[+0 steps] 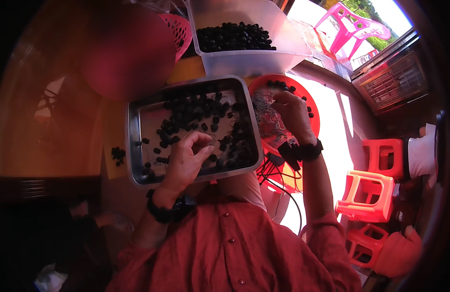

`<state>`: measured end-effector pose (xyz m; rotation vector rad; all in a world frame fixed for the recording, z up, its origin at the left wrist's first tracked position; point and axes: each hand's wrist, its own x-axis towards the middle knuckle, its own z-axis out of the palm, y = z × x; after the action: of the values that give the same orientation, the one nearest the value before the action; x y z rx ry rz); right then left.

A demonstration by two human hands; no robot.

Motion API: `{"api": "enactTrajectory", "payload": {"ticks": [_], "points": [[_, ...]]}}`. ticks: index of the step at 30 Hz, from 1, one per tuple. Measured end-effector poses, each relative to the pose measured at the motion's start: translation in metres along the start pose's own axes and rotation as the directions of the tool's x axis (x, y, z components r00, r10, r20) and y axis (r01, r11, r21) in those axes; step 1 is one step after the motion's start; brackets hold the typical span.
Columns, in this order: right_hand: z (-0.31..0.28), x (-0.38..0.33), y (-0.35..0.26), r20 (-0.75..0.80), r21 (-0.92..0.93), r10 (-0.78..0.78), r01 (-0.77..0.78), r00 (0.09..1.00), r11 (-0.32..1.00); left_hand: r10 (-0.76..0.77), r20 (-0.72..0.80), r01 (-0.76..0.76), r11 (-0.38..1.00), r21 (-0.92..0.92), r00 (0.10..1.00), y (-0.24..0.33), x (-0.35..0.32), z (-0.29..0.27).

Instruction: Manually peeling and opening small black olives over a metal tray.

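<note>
A metal tray (257, 143) in front of me holds many small black round plastic pieces (188, 111) and some thin wiry bits. Over its near part is my left hand (185, 158), fingers curled and thumb close to the forefinger; whatever is between them is too small to make out. To the right, a red basin (312, 97) contains a tangle of small silvery pieces (266, 114), with several black pieces near its rim. My right hand (294, 114) reaches over this basin, its fingers bent together at the tips. What they pinch, if anything, is hidden.
Behind the tray stands a translucent bin (254, 62) partly filled with black pieces (237, 36), beside a pink basket (183, 30). A small black cluster (118, 155) lies left of the tray. Cables (285, 170) hang under the basin. Red stools (366, 197) stand at right.
</note>
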<state>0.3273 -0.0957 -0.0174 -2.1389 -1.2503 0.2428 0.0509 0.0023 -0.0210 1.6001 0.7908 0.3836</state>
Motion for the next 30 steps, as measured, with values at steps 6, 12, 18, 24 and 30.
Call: {"api": "enactTrajectory", "payload": {"ticks": [6,12,18,24,30], "points": [[-0.004,-0.049,-0.088,0.437,0.756,-0.004,-0.364,0.9,0.544,0.179,0.026,-0.167,0.956,-0.24,0.984,0.018,-0.008,0.004],[0.024,-0.066,-0.101,0.489,0.814,-0.057,-0.431,0.87,0.39,0.384,0.03,-0.378,0.917,-0.131,0.923,0.026,-0.012,0.006],[0.041,-0.076,-0.107,0.482,0.835,-0.024,-0.451,0.876,0.317,0.39,-0.033,-0.39,0.921,0.019,0.92,0.017,-0.015,0.001],[0.048,-0.078,-0.103,0.381,0.841,-0.069,-0.315,0.922,0.441,0.167,-0.035,-0.171,0.964,-0.205,0.985,0.02,-0.016,0.007],[0.055,-0.078,-0.102,0.01,0.441,-0.346,0.307,0.938,0.844,0.077,-0.013,-0.077,0.942,-0.326,0.997,0.019,-0.009,0.002]]}}
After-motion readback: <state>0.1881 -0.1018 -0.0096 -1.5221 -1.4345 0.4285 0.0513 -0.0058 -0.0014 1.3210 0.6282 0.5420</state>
